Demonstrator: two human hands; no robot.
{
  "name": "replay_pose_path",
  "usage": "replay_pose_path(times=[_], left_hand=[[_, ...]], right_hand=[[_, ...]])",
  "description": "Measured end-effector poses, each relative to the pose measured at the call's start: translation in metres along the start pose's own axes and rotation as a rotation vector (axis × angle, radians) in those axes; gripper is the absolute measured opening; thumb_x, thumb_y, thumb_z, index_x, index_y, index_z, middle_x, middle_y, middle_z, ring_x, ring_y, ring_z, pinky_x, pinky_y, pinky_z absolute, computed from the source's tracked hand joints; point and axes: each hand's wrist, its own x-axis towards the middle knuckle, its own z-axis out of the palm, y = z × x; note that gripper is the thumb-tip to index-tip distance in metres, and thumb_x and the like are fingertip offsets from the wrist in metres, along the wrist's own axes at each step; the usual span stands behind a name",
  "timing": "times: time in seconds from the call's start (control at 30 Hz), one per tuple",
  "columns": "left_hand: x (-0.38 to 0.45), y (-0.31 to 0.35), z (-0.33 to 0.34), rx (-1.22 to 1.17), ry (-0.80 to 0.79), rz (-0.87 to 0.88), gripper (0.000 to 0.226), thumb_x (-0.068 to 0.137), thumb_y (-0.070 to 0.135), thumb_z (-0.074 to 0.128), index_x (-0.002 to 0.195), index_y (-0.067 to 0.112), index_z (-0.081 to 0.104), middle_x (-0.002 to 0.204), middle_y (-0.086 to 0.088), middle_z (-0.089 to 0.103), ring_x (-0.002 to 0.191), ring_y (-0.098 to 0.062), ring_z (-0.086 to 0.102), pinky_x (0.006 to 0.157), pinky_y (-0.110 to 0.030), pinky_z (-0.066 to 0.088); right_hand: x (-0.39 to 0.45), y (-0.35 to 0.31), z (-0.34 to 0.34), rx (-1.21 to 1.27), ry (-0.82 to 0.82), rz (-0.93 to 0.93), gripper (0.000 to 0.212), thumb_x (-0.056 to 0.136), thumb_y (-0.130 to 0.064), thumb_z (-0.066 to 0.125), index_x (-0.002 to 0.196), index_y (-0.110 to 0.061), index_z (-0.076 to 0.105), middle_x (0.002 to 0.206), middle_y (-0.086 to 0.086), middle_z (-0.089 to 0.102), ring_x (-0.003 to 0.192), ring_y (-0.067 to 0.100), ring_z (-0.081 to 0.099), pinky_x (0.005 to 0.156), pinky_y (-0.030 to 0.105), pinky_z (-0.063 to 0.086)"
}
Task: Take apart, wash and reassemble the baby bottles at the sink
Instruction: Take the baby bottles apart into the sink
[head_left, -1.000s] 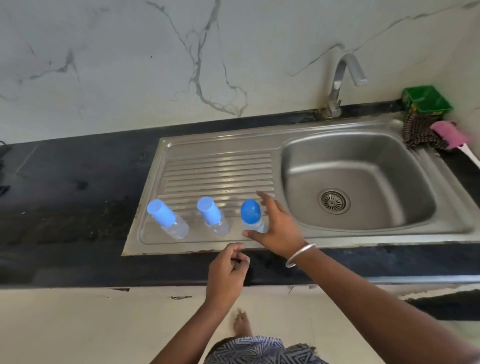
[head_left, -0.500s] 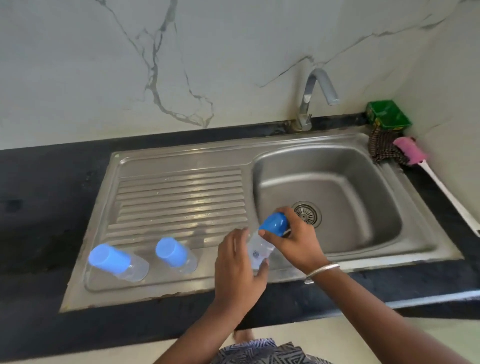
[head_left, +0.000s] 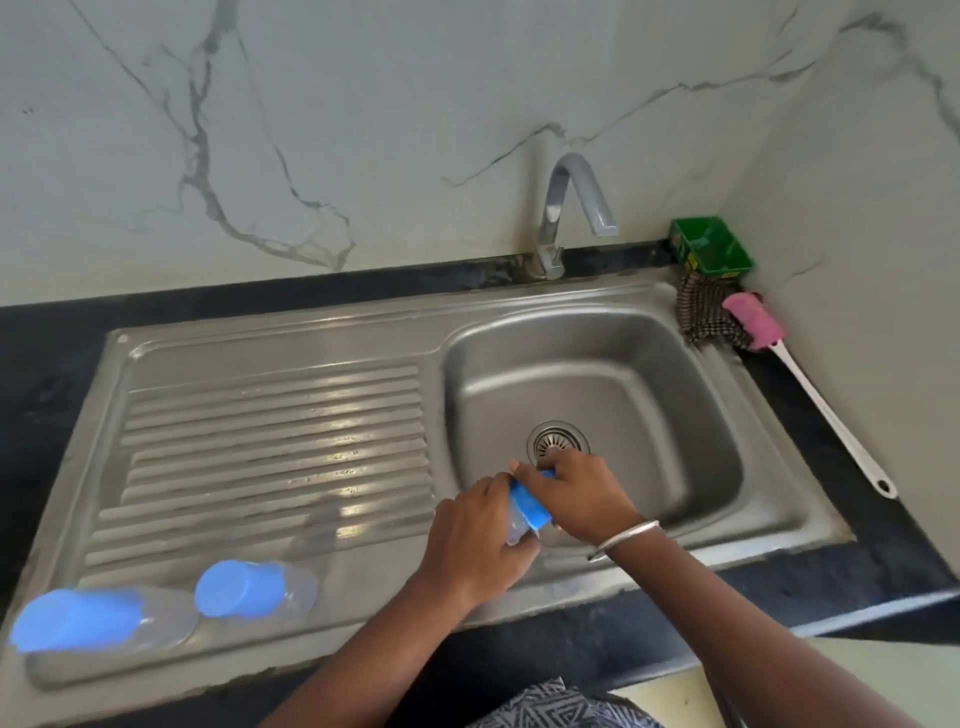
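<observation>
Over the front left edge of the steel sink basin (head_left: 597, 364) I hold a clear baby bottle (head_left: 515, 525) between both hands. My left hand (head_left: 472, 540) grips its clear body from below. My right hand (head_left: 576, 493) grips its blue cap (head_left: 530, 504) from above. Two more capped bottles stand on the draining board (head_left: 270, 415): one (head_left: 254, 590) at the front middle, another (head_left: 98, 621) at the front left corner, both blurred.
A curved tap (head_left: 569, 208) rises behind the basin. At the back right corner sit a green box (head_left: 709, 247), a dark scrubber (head_left: 701, 314) and a pink bottle brush (head_left: 753, 322) with a long white handle. Black counter surrounds the sink.
My right hand picked the third bottle off the draining board and brought it toward the basin. My left hand closed on its body. The view moved closer and to the right.
</observation>
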Motion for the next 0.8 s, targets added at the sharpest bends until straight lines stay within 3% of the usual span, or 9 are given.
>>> replay_pose_path(times=[0.13, 0.23, 0.3, 0.37, 0.43, 0.57, 0.67, 0.73, 0.8], left_hand=[[0.018, 0.006, -0.006, -0.15, -0.1, -0.139, 0.055, 0.07, 0.073, 0.063, 0.099, 0.027, 0.057, 0.087, 0.01, 0.065, 0.077, -0.009, 0.062, 0.069, -0.03, 0.051], [0.035, 0.013, -0.007, -0.407, -0.226, -0.264, 0.042, 0.072, 0.06, 0.075, 0.098, 0.028, 0.065, 0.083, 0.012, 0.07, 0.076, -0.006, 0.065, 0.074, -0.032, 0.054], [0.045, 0.019, -0.009, -0.623, -0.32, -0.341, 0.029, 0.075, 0.042, 0.08, 0.093, 0.023, 0.069, 0.074, 0.012, 0.068, 0.069, -0.006, 0.063, 0.068, -0.027, 0.051], [0.052, 0.023, -0.011, -0.852, -0.396, -0.426, 0.025, 0.075, 0.03, 0.077, 0.091, 0.013, 0.068, 0.071, 0.001, 0.066, 0.063, -0.014, 0.062, 0.06, -0.024, 0.046], [0.059, 0.025, -0.01, -0.918, -0.433, -0.489, 0.028, 0.075, 0.028, 0.075, 0.092, 0.006, 0.068, 0.073, -0.01, 0.066, 0.062, -0.021, 0.062, 0.057, -0.024, 0.047], [0.066, 0.025, 0.006, -0.597, -0.415, -0.513, 0.033, 0.076, 0.041, 0.082, 0.09, 0.015, 0.069, 0.072, 0.004, 0.067, 0.065, -0.009, 0.064, 0.064, -0.023, 0.049], [0.07, 0.029, 0.017, -0.54, -0.344, -0.556, 0.035, 0.074, 0.045, 0.082, 0.085, 0.016, 0.065, 0.069, 0.003, 0.065, 0.061, -0.01, 0.062, 0.062, -0.024, 0.048], [0.069, 0.025, 0.017, -0.522, -0.295, -0.575, 0.037, 0.07, 0.043, 0.082, 0.089, 0.018, 0.061, 0.072, -0.001, 0.066, 0.061, -0.012, 0.061, 0.062, -0.026, 0.047], [0.071, 0.027, 0.019, -0.47, -0.286, -0.583, 0.045, 0.066, 0.037, 0.078, 0.102, 0.022, 0.055, 0.083, -0.002, 0.067, 0.068, -0.015, 0.06, 0.065, -0.026, 0.046]], right_hand=[[0.019, 0.005, -0.006, -0.029, 0.006, -0.074, 0.053, 0.092, -0.053, 0.052, 0.054, -0.016, 0.052, 0.052, -0.001, 0.051, 0.055, 0.014, 0.049, 0.056, 0.026, 0.037], [0.032, 0.025, -0.015, 0.047, -0.024, -0.291, 0.047, 0.093, -0.047, 0.057, 0.058, -0.017, 0.05, 0.05, -0.001, 0.044, 0.051, 0.01, 0.042, 0.053, 0.019, 0.032], [0.041, 0.041, -0.024, 0.268, -0.149, -0.387, 0.034, 0.094, -0.04, 0.06, 0.07, -0.014, 0.059, 0.059, 0.004, 0.051, 0.054, 0.006, 0.044, 0.053, 0.016, 0.037], [0.051, 0.057, -0.035, 0.609, -0.3, -0.377, 0.019, 0.091, -0.028, 0.065, 0.089, -0.009, 0.065, 0.075, 0.004, 0.06, 0.063, 0.011, 0.055, 0.05, 0.023, 0.046], [0.065, 0.079, -0.044, 0.733, -0.381, -0.348, 0.023, 0.086, -0.021, 0.069, 0.104, -0.009, 0.064, 0.095, -0.003, 0.064, 0.076, 0.015, 0.062, 0.052, 0.029, 0.051], [0.085, 0.112, -0.043, 0.614, -0.366, -0.224, 0.022, 0.087, -0.019, 0.072, 0.107, -0.015, 0.064, 0.105, 0.005, 0.066, 0.082, 0.018, 0.066, 0.058, 0.038, 0.056], [0.098, 0.131, -0.039, 0.57, -0.295, -0.067, 0.017, 0.089, -0.018, 0.071, 0.104, -0.016, 0.064, 0.105, 0.01, 0.066, 0.078, 0.02, 0.066, 0.062, 0.036, 0.058], [0.104, 0.138, -0.034, 0.3, -0.258, -0.055, 0.024, 0.083, -0.027, 0.076, 0.102, -0.019, 0.064, 0.102, 0.004, 0.066, 0.083, 0.019, 0.064, 0.072, 0.031, 0.054], [0.109, 0.15, -0.032, -0.041, -0.344, -0.098, 0.033, 0.076, -0.036, 0.08, 0.1, -0.022, 0.062, 0.102, 0.001, 0.065, 0.09, 0.018, 0.06, 0.079, 0.028, 0.048]])
